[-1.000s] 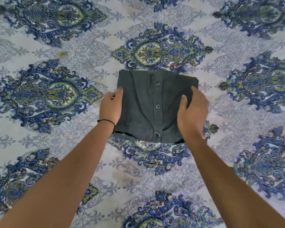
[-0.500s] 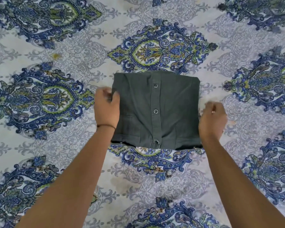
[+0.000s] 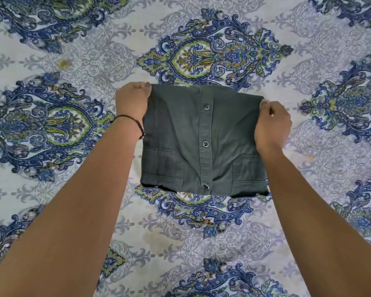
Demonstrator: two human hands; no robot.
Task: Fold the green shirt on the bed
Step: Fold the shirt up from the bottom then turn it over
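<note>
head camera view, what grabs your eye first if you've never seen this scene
The dark green shirt stands out most, folded into a neat square in the middle of the view with its snap placket running down the centre. The left hand grips its far left corner and the right hand pinches its far right corner. Around it spreads the bedsheet, pale with large blue and green paisley medallions.

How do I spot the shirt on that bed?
The blue-patterned bedsheet fills the view. At its middle, the left hand and right hand hold a folded green shirt. It is the only plain dark thing, with a row of snap buttons.
</note>
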